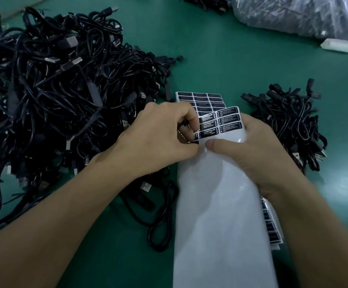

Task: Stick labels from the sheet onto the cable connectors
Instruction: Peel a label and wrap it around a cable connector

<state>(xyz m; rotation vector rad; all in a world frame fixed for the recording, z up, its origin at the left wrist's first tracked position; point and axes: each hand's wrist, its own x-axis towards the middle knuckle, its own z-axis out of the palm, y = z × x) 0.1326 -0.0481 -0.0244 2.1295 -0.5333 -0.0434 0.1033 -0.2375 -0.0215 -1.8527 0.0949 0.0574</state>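
Observation:
A long white label sheet [221, 204] runs down the middle, mostly bare backing, with black "LED CONTROLLER" labels [229, 121] left at its far end. My right hand [258, 150] grips the sheet from the right, thumb pressed on top of it. My left hand [160, 138] has curled fingers at the sheet's left edge, pinching a black label [194, 141] and a black cable connector [182, 123], mostly hidden by the fingers. A black cable [160, 217] trails from under that hand toward me.
A big heap of black USB cables [54, 90] fills the left of the green table [210, 59]. A smaller pile of cables [289, 123] lies at the right. More label sheets [202, 99] lie under the held one. A clear plastic bag [302, 15] sits far right.

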